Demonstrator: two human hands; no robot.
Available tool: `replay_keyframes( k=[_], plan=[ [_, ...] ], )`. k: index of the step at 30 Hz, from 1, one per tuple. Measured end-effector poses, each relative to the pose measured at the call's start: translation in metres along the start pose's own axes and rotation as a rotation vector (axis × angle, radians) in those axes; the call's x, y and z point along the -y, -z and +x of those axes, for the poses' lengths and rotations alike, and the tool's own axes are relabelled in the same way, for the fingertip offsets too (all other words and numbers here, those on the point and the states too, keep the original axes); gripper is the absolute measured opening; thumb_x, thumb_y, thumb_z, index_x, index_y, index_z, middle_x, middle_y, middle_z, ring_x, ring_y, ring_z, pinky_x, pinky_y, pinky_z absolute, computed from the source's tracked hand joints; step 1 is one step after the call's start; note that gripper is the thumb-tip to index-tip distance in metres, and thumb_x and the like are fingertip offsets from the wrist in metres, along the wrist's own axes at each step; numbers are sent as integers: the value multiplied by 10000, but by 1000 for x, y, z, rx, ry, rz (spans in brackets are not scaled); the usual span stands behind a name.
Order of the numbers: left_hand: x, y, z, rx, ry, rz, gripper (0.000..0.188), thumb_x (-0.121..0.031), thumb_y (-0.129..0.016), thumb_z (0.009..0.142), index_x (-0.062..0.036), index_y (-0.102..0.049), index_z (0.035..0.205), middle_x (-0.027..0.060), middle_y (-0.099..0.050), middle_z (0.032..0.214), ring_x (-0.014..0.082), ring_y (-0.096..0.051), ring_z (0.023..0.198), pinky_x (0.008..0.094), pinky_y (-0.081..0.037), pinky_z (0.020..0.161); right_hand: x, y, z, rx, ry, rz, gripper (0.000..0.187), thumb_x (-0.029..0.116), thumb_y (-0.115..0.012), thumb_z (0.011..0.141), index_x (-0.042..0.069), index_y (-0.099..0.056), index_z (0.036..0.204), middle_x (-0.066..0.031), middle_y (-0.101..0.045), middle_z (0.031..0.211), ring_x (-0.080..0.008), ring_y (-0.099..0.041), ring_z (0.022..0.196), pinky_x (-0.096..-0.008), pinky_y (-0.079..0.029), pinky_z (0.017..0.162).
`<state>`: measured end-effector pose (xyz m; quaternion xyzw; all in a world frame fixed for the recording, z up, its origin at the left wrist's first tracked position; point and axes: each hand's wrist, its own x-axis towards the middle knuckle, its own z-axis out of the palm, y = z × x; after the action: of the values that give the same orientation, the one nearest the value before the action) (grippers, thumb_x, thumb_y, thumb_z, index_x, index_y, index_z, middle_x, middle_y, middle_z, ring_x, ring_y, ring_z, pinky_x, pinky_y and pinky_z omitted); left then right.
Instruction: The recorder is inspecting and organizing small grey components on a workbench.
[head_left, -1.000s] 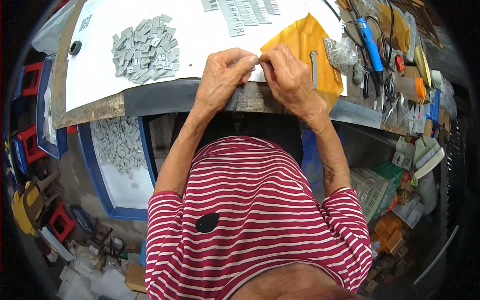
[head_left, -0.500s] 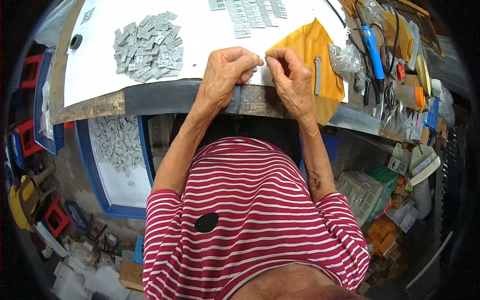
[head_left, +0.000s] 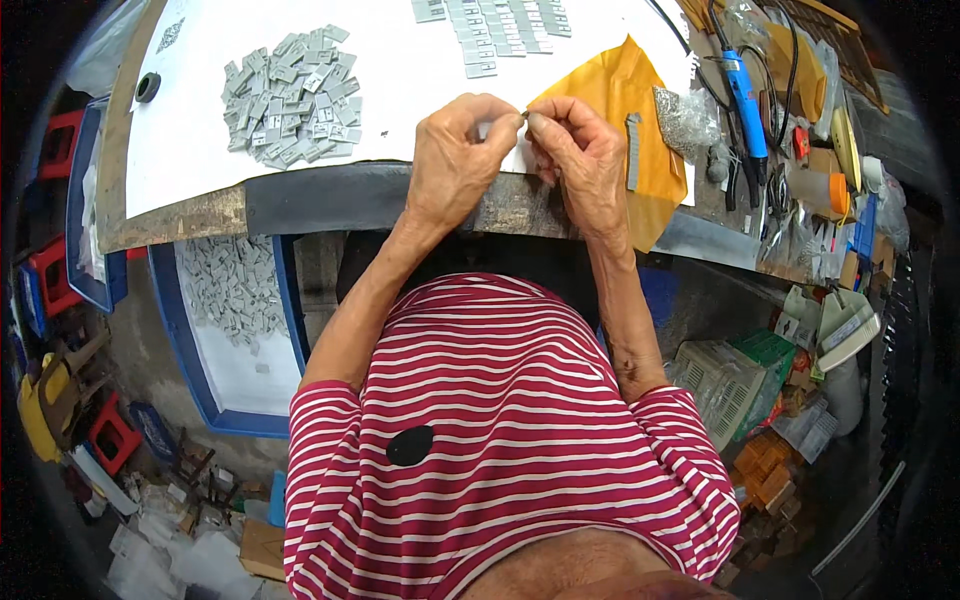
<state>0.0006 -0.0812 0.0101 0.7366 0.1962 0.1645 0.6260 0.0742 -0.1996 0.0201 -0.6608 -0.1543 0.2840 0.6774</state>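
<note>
Near the table's front edge my left hand (head_left: pixel 455 160) and my right hand (head_left: pixel 585 160) meet fingertip to fingertip. Both are closed in a pinch about a tiny dark piece (head_left: pixel 525 115), too small to name and mostly covered by the fingers. Left of them, a heap of small grey flat plastic pieces (head_left: pixel 290 100) lies on the white sheet (head_left: pixel 400 60). Beyond my hands, similar grey pieces (head_left: pixel 505 28) are laid out in rows. Under my right hand's outer side is a yellow-orange paper envelope (head_left: pixel 655 200), with a grey strip (head_left: pixel 633 150) on it.
A clear bag of tiny metal parts (head_left: pixel 685 118) rests on the envelope. Farther right are a blue electric screwdriver (head_left: pixel 743 100), cables and an orange-lidded jar (head_left: pixel 838 193). A black ring (head_left: pixel 148 87) sits at far left. Below the table, a blue-rimmed tray (head_left: pixel 250 422) holds more grey pieces.
My fingertips have come together at the tiny piece. The left hand has turned slightly and its thumb now points up toward the right hand's fingertips; the right fingers have curled inward.
</note>
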Motion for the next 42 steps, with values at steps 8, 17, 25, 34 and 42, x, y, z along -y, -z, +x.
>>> replay_keyframes(
  k=[8, 17, 25, 34, 42],
  plan=[
    [2, -3, -2, -35, -98, 42, 152, -125, -597, 787, 17, -643, 811, 68, -604, 702, 100, -473, 521, 257, -397, 482, -5, 0, -2, -82, 386, -509, 48, 17, -576, 812, -9, -548, 841, -21, -521, 665, -83, -485, 553, -233, -382, 470],
    [8, 7, 1, 258, 213, -632, 181, -131, -569, 865, 34, -600, 933, -2, -545, 710, 51, -452, 602, 172, -379, 551, -7, 6, 4, -64, 972, -804, 182, -74, -592, 723, -4, -536, 882, -121, -544, 776, -267, -556, 641, -341, -453, 539],
    [13, 8, 1, 299, 241, -764, 164, -116, -584, 857, 26, -597, 938, 1, -551, 726, 50, -453, 604, 168, -379, 558, -9, 8, -1, -39, 893, -719, 190, -77, -594, 739, 1, -553, 907, -118, -544, 793, -243, -558, 626, -304, -459, 524],
    [7, 5, -1, 182, 229, -541, 166, -141, -618, 813, 14, -625, 870, -17, -509, 613, 36, -416, 539, 167, -312, 487, -11, 6, -9, -34, 517, -498, 107, -46, -587, 783, -1, -560, 877, -70, -536, 779, -126, -538, 613, -238, -433, 524],
    [8, 6, -1, 235, 259, -571, 154, -117, -598, 834, 25, -599, 896, -7, -531, 668, 47, -423, 564, 165, -332, 526, -2, 5, -14, -7, 251, -261, 85, 28, -599, 819, -9, -573, 890, -13, -569, 690, -45, -500, 550, -186, -410, 486]
  ],
)
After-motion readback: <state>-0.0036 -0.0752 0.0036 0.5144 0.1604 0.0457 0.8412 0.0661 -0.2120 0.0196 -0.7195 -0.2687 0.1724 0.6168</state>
